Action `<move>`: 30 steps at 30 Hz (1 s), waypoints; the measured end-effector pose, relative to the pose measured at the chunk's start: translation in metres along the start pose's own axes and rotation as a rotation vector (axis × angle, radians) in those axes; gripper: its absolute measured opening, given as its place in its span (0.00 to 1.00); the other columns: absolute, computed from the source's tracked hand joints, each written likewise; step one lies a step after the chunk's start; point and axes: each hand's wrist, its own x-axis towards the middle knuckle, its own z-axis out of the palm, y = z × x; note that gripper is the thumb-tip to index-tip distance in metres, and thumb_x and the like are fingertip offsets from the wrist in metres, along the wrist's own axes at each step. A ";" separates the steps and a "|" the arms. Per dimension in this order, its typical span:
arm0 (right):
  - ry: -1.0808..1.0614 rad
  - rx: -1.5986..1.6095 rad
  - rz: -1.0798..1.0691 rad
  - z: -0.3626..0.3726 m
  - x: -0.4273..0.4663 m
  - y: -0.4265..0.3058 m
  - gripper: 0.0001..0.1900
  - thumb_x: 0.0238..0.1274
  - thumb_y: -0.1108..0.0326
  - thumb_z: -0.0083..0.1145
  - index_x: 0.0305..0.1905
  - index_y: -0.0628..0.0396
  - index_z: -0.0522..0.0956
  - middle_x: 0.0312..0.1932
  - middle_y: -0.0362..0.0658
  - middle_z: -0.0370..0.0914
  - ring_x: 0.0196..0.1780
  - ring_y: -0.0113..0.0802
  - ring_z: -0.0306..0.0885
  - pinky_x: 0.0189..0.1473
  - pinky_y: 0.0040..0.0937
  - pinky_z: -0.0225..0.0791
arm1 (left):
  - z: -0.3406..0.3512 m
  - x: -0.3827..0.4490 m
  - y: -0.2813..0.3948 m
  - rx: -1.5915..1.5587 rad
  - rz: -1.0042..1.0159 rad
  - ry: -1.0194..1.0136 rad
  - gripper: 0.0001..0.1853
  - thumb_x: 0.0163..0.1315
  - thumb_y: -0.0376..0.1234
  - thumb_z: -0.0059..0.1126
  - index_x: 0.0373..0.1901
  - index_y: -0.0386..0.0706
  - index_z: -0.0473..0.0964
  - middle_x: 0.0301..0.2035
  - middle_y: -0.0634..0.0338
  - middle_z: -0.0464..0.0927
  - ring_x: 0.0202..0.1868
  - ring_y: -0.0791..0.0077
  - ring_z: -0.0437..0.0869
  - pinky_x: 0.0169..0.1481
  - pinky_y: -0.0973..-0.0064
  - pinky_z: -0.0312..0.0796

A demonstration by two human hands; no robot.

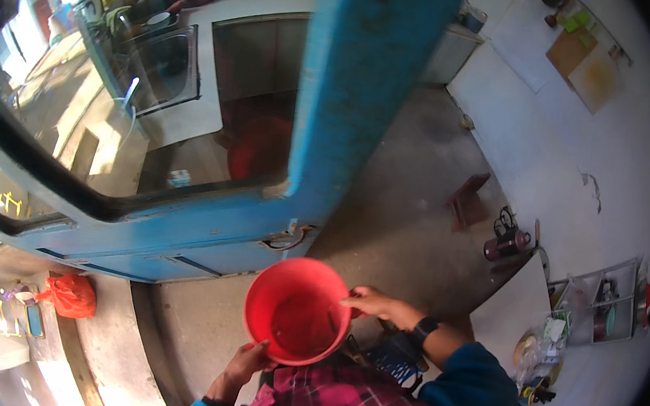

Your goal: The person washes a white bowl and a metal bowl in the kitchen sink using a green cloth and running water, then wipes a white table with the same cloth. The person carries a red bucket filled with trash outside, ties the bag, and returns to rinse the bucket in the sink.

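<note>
A round red plastic basin is held in front of my body, its open mouth towards the camera. Inside it I see only the red wall and a darker bottom. My left hand grips the rim at the lower left, thumb on the edge. On the right, my right hand is closed around what looks like a handle or the rim's edge, with a dark band at the wrist. Just beyond the basin stands a blue door with a window and a metal handle.
Through the glass show a sink and a counter with pots. To the right are a thermos flask, a small brown stool and a white table. An orange-red plastic bag sits on a ledge at left.
</note>
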 end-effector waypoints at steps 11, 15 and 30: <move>0.453 0.263 -0.213 -0.194 -0.104 0.022 0.17 0.55 0.53 0.59 0.44 0.53 0.75 0.33 0.35 0.77 0.32 0.23 0.75 0.32 0.22 0.66 | 0.204 0.113 0.090 0.375 -0.016 -0.352 0.18 0.64 0.42 0.51 0.45 0.37 0.69 0.36 0.55 0.78 0.36 0.71 0.81 0.42 0.76 0.74; 0.441 0.301 -0.318 -0.276 -0.087 -0.002 0.17 0.56 0.53 0.58 0.42 0.54 0.74 0.31 0.34 0.76 0.29 0.21 0.73 0.30 0.21 0.65 | 0.273 0.156 0.133 0.351 0.065 -0.298 0.18 0.62 0.40 0.52 0.46 0.37 0.70 0.35 0.56 0.79 0.36 0.71 0.81 0.42 0.76 0.74; -0.105 0.100 -0.683 -0.453 0.045 -0.325 0.21 0.65 0.51 0.48 0.50 0.57 0.71 0.28 0.38 0.75 0.29 0.21 0.73 0.31 0.20 0.65 | 0.396 0.167 0.315 -0.191 0.780 0.297 0.10 0.60 0.32 0.49 0.40 0.36 0.71 0.30 0.56 0.78 0.27 0.74 0.80 0.32 0.79 0.73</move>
